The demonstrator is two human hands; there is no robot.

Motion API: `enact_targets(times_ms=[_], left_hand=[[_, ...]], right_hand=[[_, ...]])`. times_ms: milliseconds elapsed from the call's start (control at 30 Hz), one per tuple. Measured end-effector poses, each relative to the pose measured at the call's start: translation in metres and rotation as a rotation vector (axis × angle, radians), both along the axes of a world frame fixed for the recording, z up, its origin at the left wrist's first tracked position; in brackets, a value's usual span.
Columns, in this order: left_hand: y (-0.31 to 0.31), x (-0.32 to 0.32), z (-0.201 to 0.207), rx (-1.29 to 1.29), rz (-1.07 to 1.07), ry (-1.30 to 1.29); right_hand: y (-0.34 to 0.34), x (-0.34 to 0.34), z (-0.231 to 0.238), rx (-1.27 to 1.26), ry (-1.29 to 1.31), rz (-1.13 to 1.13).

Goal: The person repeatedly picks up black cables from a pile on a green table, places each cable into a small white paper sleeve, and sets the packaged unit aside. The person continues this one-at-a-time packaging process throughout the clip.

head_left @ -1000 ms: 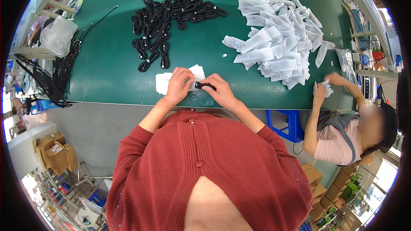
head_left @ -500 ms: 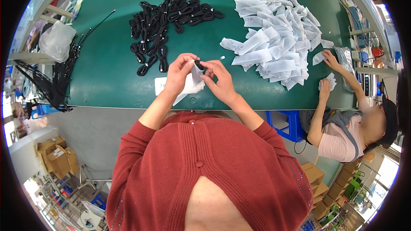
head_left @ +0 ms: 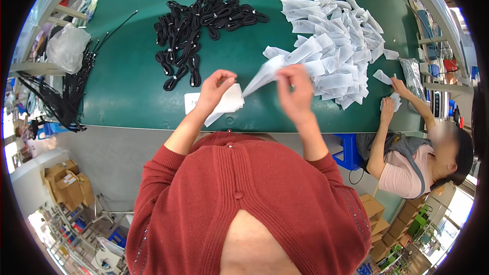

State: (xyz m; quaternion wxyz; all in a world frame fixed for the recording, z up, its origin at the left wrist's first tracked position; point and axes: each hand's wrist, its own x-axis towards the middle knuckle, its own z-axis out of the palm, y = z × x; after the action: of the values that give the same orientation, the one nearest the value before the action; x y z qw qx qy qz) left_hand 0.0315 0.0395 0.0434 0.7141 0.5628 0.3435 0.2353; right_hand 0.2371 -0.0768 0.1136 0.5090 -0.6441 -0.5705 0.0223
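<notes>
My right hand [head_left: 295, 91], blurred by motion, grips one end of a white translucent bag [head_left: 265, 74] between thumb and fingers. The bag slants down to the left of that hand, its far part near the edge of a big pile of similar filled bags [head_left: 326, 66]. Over a small stack of flat white bags [head_left: 232, 101] hovers my left hand [head_left: 216, 90]; its fingers are bent, with a gap between thumb and forefinger and nothing seen in it. Coiled black cables [head_left: 193, 25], tied in bundles, lie beyond the left hand.
On the green table [head_left: 122, 86], long loose black cables [head_left: 76, 86] and a clear plastic bag [head_left: 68, 48] lie at the left edge. A co-worker [head_left: 407, 165] at the right handles white bags there. A blue stool [head_left: 348, 152] stands below the table's front edge.
My hands have come apart. The right one has moved right with the white bag, into which a black cable was going; the left stays near the flat stack, having let go of the bag.
</notes>
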Motion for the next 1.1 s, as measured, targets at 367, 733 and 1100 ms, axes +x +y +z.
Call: enact_targets(times_ms=[367,733,1100], left_hand=[[-0.037,-0.032,-0.052,1.025,-0.289,0.404],[-0.038,-0.032,-0.065,0.952,-0.046,0.392],[-0.038,-0.035,-0.063,0.526,0.04,0.379]], right_hand=[[0.091,-0.06,-0.051,-0.32,-0.171,0.178],[0.133,-0.101,-0.129,-0.705,-0.367,0.322],[0.033,-0.027,-0.132,-0.561,0.945,0.236]])
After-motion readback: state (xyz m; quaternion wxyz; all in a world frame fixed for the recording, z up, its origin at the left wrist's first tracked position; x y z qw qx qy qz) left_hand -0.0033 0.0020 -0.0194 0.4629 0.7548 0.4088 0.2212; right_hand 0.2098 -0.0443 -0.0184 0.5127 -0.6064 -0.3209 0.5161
